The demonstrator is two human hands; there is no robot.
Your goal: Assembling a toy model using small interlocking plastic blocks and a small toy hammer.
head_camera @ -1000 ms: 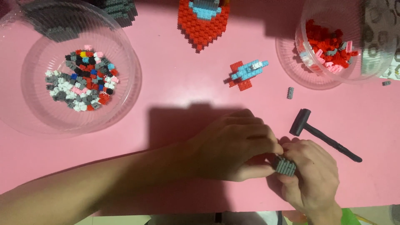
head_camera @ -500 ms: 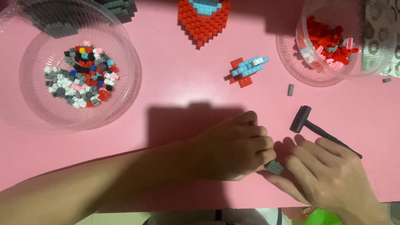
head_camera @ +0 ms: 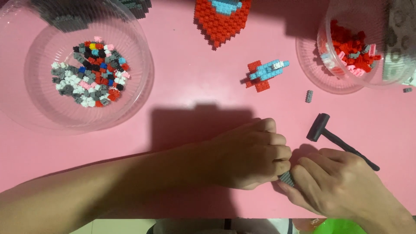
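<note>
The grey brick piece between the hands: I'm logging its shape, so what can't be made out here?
- Grey brick piece, head view: mostly covered by the left hand and right hand; shape unclear.
- Small hammer: handle end hidden behind the right hand.

Bowl (head_camera: 143, 65) left, tub (head_camera: 312, 69) right, hammer (head_camera: 338, 139) beside right hand (head_camera: 342, 184).

Clearance around the small black plastic hammer (head_camera: 338, 139) on the pink tabletop (head_camera: 195, 104)

Left of the hammer, open pink surface runs to the clear plastic bowl of mixed bricks (head_camera: 138, 82). Above it lie a loose grey brick (head_camera: 309, 96) and a red-and-blue brick model (head_camera: 263, 75); the right hand (head_camera: 342, 186) lies just below the handle.
</note>
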